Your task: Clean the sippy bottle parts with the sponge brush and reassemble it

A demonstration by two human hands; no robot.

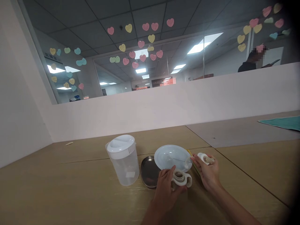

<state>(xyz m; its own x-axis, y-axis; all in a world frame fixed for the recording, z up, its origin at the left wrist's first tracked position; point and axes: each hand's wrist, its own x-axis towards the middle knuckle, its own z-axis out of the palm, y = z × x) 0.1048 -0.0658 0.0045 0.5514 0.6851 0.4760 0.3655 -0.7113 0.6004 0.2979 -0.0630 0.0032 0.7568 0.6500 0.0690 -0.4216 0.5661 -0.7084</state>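
Observation:
My left hand [166, 190] is wrapped round a white-rimmed bottle [180, 177] with side handles; its round mouth faces up, uncovered. In my right hand [208, 172] is a white cap with a pale teat [204, 158], held to the right of the bottle. A small clear cover [188, 162] hangs by the right fingertips. Behind my hands sits a white oval bowl [172, 156], with something clear in it that I cannot make out. A dark metal tray [150, 173] lies left of the bowl, partly behind my left hand.
A clear plastic pitcher with a white lid [126, 165] stands left of the tray. A yellow stick [195, 164] lies by my right hand. A teal cloth [283, 122] is at the far right. Behind the low wall, a person [249, 64] shows through the glass.

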